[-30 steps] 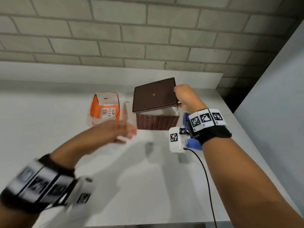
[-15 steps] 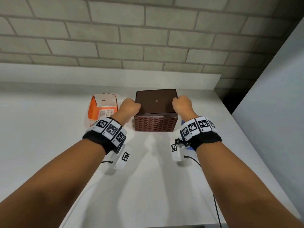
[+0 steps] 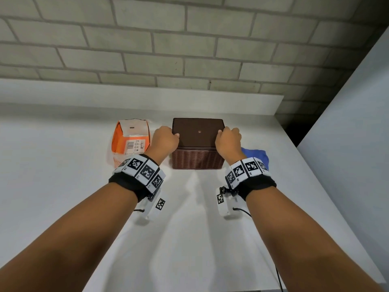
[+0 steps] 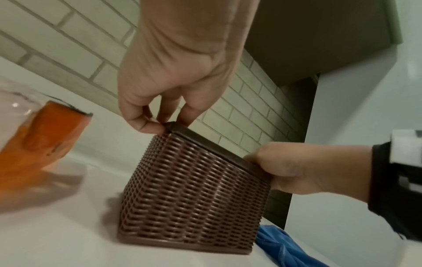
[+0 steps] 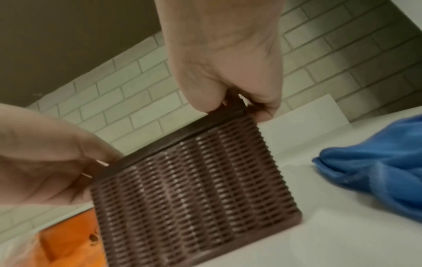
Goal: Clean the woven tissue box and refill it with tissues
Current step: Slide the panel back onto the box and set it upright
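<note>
The brown woven tissue box stands on the white counter with its flat dark lid lying level on top. My left hand pinches the lid's left edge; in the left wrist view its fingertips curl over the lid's corner above the woven box wall. My right hand pinches the lid's right edge, and in the right wrist view its fingers wrap the lid's rim on the box. An opened orange tissue pack lies left of the box. The inside of the box is hidden.
A crumpled blue cloth lies just right of the box, partly behind my right wrist. A brick wall with a low white ledge backs the counter. A pale panel rises on the right. The counter's front edge is near me.
A second ago my right hand alone held the lid tilted above the box. The lid now lies flat on the box, and my left hand has come in to grip its left edge.
</note>
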